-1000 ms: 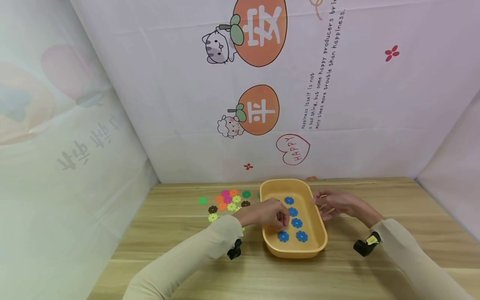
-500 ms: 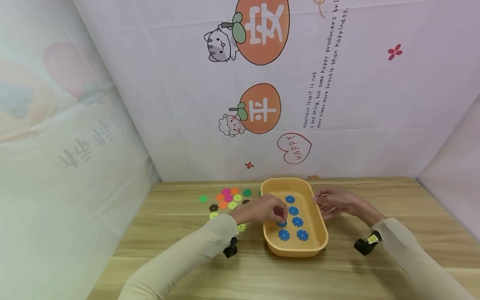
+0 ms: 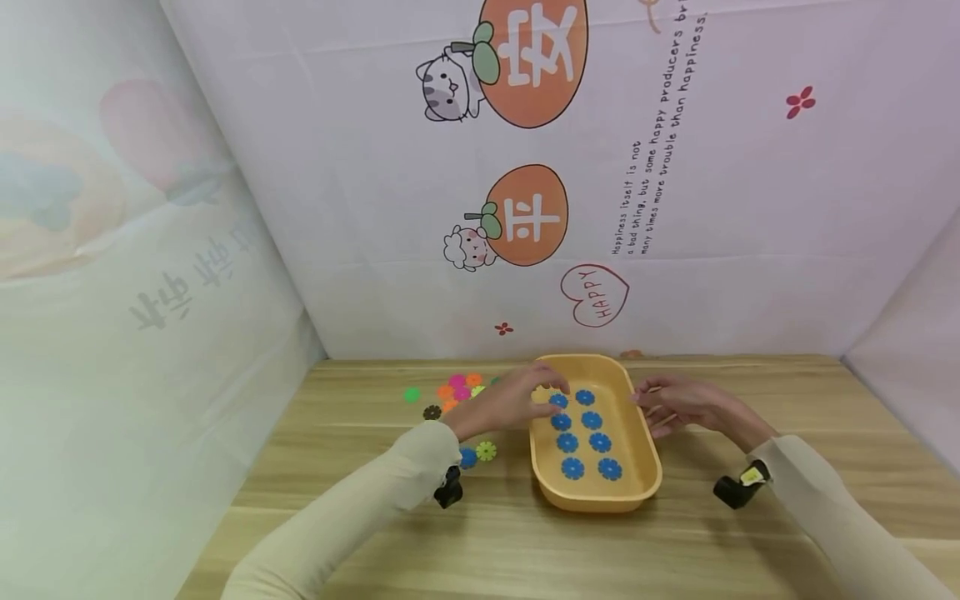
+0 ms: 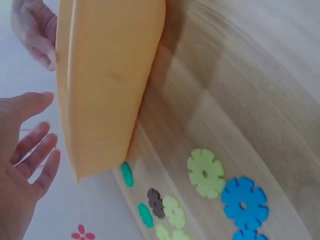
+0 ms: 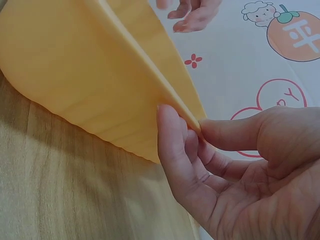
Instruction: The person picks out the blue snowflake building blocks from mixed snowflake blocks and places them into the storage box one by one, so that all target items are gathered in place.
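A yellow plastic tray rests on the wooden table. Inside it, several blue notched flower-shaped discs lie flat in two columns. My left hand hovers over the tray's left rim, thumb and fingers spread, with nothing between them. The left wrist view shows the same hand apart from the tray's outer wall. My right hand pinches the right rim; in the right wrist view its thumb is on top, with fingers against the outer wall.
Left of the tray lie loose discs: a green one, a brown one, a yellow-green one, a blue one and several others, some behind my left arm. A printed white cloth hangs along the table's back edge.
My left hand has let go of a blue disc in the left column, opened, and moved back toward the tray's far left. My right hand keeps its hold on the rim.
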Demonstrator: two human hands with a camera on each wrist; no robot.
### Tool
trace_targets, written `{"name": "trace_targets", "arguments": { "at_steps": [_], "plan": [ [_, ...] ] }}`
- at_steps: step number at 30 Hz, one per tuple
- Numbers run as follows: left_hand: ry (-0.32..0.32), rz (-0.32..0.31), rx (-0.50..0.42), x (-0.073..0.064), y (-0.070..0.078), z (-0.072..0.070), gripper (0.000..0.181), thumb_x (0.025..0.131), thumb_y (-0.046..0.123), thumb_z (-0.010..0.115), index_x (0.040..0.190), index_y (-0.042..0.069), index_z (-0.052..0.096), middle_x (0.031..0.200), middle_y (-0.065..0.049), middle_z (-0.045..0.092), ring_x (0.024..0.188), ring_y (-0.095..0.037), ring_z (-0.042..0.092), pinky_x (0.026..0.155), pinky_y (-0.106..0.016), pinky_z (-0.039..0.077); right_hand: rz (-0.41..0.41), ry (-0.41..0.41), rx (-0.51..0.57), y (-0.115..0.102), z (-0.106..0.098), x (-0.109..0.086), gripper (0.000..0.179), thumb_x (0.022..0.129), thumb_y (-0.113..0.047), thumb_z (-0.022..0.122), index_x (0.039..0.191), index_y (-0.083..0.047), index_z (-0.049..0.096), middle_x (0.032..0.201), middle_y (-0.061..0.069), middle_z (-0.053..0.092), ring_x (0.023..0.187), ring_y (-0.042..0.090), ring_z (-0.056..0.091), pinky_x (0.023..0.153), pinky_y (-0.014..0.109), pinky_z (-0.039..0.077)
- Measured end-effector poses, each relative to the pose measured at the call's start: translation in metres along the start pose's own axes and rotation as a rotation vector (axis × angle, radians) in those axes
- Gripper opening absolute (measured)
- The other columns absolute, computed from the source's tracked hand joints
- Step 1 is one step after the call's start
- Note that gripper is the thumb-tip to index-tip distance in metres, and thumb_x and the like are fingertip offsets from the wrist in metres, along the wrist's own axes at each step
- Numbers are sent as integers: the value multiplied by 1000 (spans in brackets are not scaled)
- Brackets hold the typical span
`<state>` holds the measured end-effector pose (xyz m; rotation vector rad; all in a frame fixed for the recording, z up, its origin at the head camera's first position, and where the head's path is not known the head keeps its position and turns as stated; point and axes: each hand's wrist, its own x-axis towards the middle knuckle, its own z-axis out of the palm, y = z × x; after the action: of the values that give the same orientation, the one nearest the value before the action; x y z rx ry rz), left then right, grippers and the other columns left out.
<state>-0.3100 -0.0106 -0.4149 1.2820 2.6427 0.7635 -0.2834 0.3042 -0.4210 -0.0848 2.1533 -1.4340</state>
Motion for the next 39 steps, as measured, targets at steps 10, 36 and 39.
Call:
{"name": "trace_targets", "arguments": {
  "at_steps": [10, 36, 39],
  "plan": [
    [77, -45, -168, -14, -19, -11, 41, 104, 24, 68, 142, 11, 60, 140, -9, 62, 124, -29, 60, 96, -29, 55, -3, -11, 2, 2, -1, 2, 23, 110, -18, 53, 119, 4, 54, 99, 9, 68, 84, 18, 71, 78, 36, 65],
    [-13, -206, -421, -90, -87, -38, 28, 107, 15, 60, 126, -5, 65, 123, -23, 67, 108, -34, 65, 93, -49, 57, 4, -18, 33, 2, -3, 4, 21, 110, -16, 53, 117, 4, 52, 97, 9, 70, 82, 18, 73, 76, 34, 65],
    [-28, -219, -421, -96, -90, -38, 27, 106, 12, 62, 126, -6, 65, 123, -23, 68, 110, -39, 65, 92, -50, 58, 7, -19, 37, 2, -3, 3, 22, 110, -16, 53, 118, 4, 52, 97, 9, 71, 83, 17, 73, 76, 34, 65]
  ]
}}
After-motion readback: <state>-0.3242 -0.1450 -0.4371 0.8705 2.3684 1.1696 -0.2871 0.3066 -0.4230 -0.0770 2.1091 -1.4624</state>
